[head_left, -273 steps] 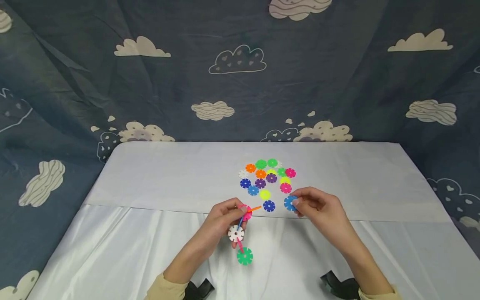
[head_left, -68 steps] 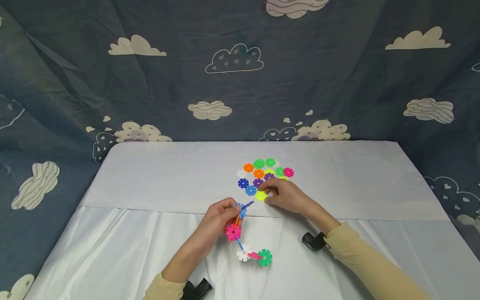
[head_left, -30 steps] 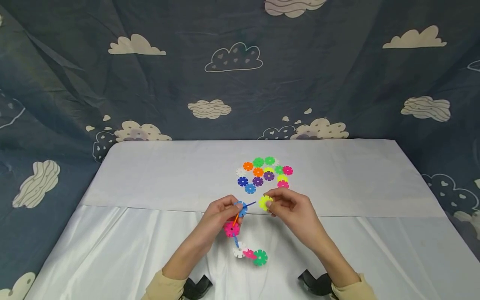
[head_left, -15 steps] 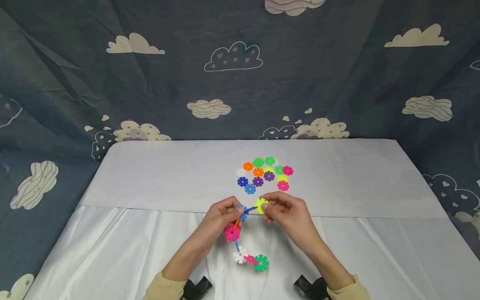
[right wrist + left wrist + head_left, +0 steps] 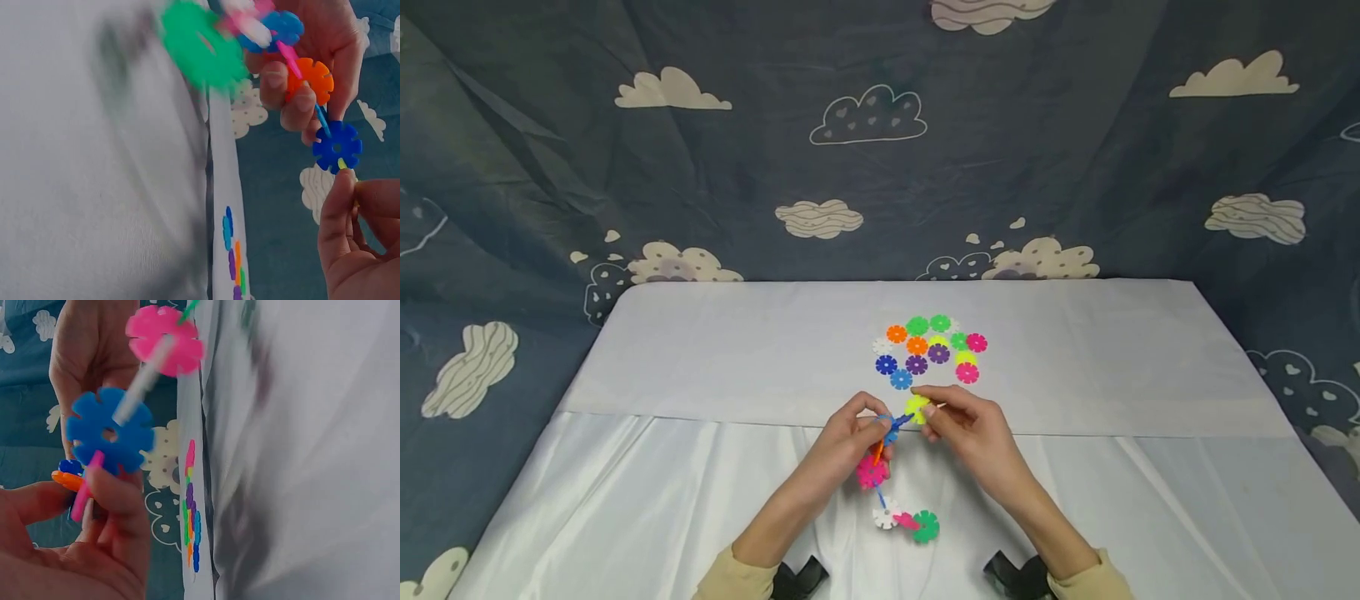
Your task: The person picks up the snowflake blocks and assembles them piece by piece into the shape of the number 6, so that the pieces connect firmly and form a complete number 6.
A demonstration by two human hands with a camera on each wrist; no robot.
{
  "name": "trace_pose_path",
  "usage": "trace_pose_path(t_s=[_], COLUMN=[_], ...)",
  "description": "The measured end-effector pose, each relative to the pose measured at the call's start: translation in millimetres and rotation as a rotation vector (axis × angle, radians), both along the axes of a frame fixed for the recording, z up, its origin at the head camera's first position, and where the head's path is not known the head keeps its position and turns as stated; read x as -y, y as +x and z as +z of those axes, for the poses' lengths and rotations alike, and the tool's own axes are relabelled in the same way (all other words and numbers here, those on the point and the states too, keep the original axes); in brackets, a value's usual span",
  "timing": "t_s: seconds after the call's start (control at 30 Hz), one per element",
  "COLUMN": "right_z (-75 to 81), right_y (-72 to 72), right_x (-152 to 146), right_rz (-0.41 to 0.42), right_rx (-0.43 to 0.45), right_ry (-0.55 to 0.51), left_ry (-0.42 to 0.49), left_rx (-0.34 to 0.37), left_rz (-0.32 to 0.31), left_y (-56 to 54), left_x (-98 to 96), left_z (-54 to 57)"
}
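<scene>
In the head view, my left hand [image 5: 850,437] pinches a light blue notched disc [image 5: 892,436] in a chain of interlocking plastic discs. Down from it hang an orange disc [image 5: 320,81], a hot pink disc [image 5: 872,472], a white disc [image 5: 886,515] and, at the tail, a green disc [image 5: 927,527]. My right hand [image 5: 973,425] pinches a yellow disc [image 5: 915,407] between thumb and index finger. The yellow edge meets a slot of the dark blue disc [image 5: 337,147], as seen in the right wrist view. How deep it sits is hidden by the fingertips.
Several loose discs in mixed colours lie grouped just beyond the hands, among them a purple disc [image 5: 938,353] and an orange one [image 5: 897,334]. They rest on the white-covered table [image 5: 737,350]. A dark cloud-printed curtain [image 5: 737,183] hangs behind it.
My right hand has taken the yellow disc from the table and brought it left to the dark blue disc. Earlier, the light blue and dark blue discs also left the table for the chain.
</scene>
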State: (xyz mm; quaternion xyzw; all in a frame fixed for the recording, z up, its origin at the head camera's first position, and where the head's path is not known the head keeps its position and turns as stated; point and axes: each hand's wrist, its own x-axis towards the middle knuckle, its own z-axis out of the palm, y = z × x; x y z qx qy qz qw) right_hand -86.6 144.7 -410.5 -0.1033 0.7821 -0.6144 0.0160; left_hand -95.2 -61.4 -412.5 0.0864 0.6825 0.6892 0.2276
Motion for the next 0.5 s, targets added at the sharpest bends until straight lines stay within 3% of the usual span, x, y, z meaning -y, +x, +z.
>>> trace_pose_path(t_s=[0.17, 0.4, 0.5], right_z=[-3.4, -6.1, -8.2], right_y=[-1.1, -1.1, -0.9], right_x=[0.2, 2.3, 3.1], right_rz=[0.021, 0.007, 0.007], right_rx=[-0.042, 0.045, 0.068], right_ry=[0.027, -0.092, -0.076], left_ry=[-0.020, -0.082, -0.091], left_rx=[0.006, 0.006, 0.010], left_rz=[-0.021, -0.078, -0.093], left_y=[-0.3, -1.6, -3.1], left_x=[0.5, 3.0, 3.4], left_z=[0.0, -0.8, -3.1])
